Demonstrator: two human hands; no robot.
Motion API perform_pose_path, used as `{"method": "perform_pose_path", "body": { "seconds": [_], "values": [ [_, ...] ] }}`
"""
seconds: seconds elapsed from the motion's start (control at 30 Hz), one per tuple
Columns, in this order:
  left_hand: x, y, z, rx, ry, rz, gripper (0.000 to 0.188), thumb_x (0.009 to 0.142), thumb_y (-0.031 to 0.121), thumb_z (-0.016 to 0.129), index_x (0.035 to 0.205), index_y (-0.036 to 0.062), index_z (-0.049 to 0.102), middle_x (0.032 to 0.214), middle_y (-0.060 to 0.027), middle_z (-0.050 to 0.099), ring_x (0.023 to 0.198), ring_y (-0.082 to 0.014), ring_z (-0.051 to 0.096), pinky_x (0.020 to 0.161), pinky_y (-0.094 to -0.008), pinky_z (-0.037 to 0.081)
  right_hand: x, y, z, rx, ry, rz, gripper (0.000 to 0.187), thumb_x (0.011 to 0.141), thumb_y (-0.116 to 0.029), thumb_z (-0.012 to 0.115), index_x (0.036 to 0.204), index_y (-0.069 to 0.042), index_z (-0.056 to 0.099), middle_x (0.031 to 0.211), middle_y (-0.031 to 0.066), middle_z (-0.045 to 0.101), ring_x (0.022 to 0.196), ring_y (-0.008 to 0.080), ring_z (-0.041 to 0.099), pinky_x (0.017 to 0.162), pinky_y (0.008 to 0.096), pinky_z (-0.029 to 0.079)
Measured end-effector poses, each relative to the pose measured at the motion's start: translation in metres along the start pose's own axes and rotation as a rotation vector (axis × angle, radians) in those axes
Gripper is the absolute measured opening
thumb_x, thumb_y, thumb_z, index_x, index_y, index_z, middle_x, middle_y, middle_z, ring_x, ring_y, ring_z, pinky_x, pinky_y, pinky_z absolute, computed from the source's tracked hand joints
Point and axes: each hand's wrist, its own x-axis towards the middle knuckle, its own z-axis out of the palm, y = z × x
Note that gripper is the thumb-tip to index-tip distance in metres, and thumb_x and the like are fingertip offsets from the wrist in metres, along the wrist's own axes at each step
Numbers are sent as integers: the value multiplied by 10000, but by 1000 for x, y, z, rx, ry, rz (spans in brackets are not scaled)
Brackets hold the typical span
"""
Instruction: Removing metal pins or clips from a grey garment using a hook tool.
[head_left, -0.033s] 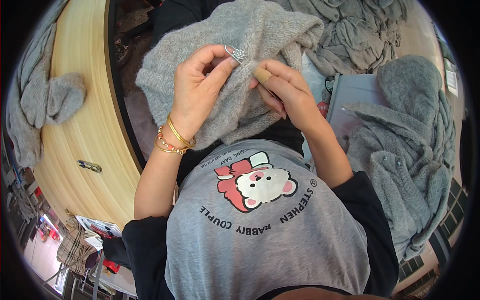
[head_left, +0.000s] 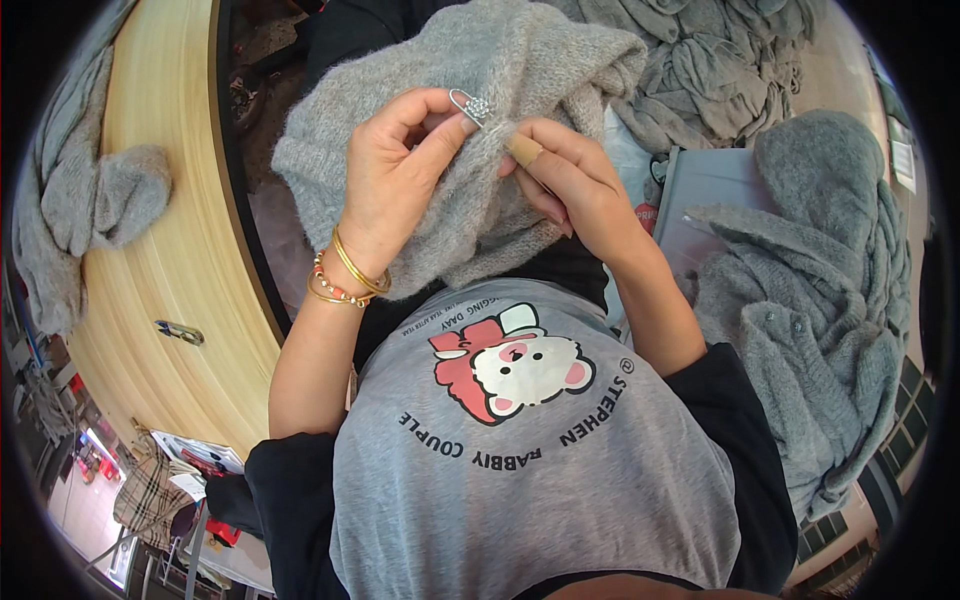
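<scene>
A fluffy grey knit garment [head_left: 400,95] is bunched over my lap. With thumb and forefinger, my left hand [head_left: 395,165] pinches a raised fold of it. At those fingertips sits a silvery ornament with a thin loop [head_left: 476,108]; whether it is a worn ring or fixed to the knit I cannot tell. On the fold's other side, my right hand [head_left: 575,185] is closed on the same knit, its fingers curled under. Tan tape [head_left: 525,150] wraps one of its fingertips. Anything finer between the right fingers is too small to make out.
To the left is a pale wooden tabletop [head_left: 160,270] with a dark edge, bearing a small metal tool [head_left: 180,331] and a grey knit piece [head_left: 130,195]. More grey knits [head_left: 810,330] are heaped at the right by a grey plastic bin [head_left: 705,175], and others [head_left: 700,80] lie beyond.
</scene>
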Motion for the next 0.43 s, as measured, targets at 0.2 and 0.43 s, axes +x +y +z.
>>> {"method": "perform_pose_path", "body": {
  "seconds": [0.2,0.43],
  "values": [
    [6,6,-12,78,-68,85,100,864,53,650,948,0,659,823,18,638,738,-31,571,657,-179,465,0,-12,-7,102,-133,82,266,979,-223,394,877,-17,529,471,-51,344,356,39,252,354,195,224],
    [19,14,-21,105,-209,81,89,861,60,661,939,20,673,845,11,648,774,-38,587,674,-177,466,7,-8,-14,309,-245,103,299,972,-291,425,902,-13,508,472,-45,346,342,42,254,340,198,221]
  ]
}}
